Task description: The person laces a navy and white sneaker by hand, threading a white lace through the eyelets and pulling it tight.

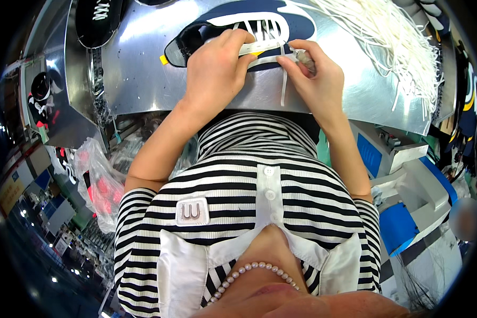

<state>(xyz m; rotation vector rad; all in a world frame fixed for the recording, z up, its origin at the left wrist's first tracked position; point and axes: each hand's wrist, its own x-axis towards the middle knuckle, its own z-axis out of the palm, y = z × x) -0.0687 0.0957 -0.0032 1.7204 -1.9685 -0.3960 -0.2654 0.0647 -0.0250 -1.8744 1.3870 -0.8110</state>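
Note:
A navy shoe upper with a white eyelet panel and dark lining lies on its side on the metal table in front of me. White lacing crosses its eyelets in several rows. My left hand is closed on the near eyelet edge, thumb and bent fingers pinching the white panel. My right hand, at the other end of that edge, has its thumb and forefinger drawn together around a white shoelace. One lace end hangs down between my hands. A yellow tab shows at the upper's left end.
A large heap of loose white laces spreads over the table's right side. A black shoe piece with white lacing lies at the far left. Below the table are a clear plastic bag on the left and a grey-and-blue machine on the right.

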